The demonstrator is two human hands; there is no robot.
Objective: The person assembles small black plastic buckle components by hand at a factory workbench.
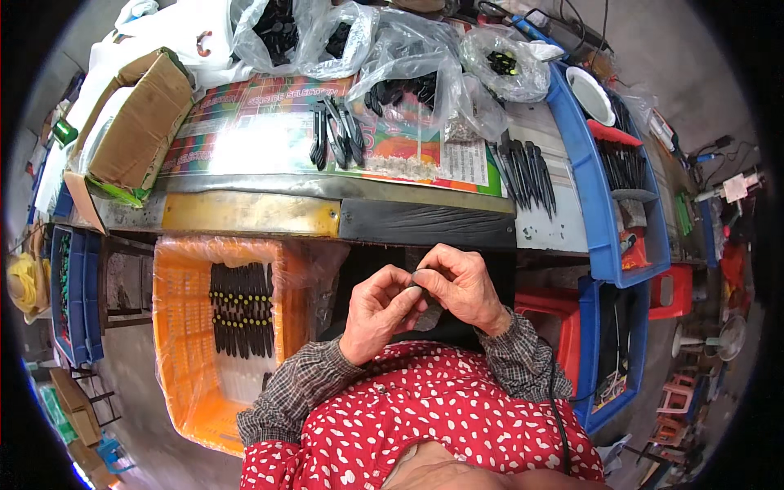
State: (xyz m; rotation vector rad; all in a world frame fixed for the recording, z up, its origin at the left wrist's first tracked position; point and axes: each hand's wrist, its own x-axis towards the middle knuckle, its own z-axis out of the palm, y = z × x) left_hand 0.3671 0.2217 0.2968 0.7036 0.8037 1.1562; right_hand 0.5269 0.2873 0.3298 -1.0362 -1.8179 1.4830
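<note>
My left hand point(377, 312) and my right hand point(462, 287) meet in front of the table's edge, above my lap. Both are closed, with thumbs and fingertips pinched together around a small dark piece point(415, 280). Fingers cover most of it, so its kind cannot be made out. To the left of my hands stands an orange plastic crate point(184, 327) lined with clear film. Rows of black slim pieces with yellow-green dots point(242, 310) lie inside it. On the table beyond my hands, a small bunch of black handle-like pieces point(336, 135) lies beside the clear bags.
More black pointed pieces point(527, 175) lie at the table's right. A blue tray point(584, 163) holds black parts, and another blue bin point(588, 351) stands below. Clear bags point(408, 49) with black parts line the back. At left is an open cardboard box point(143, 122); red stools point(543, 318) stand right.
</note>
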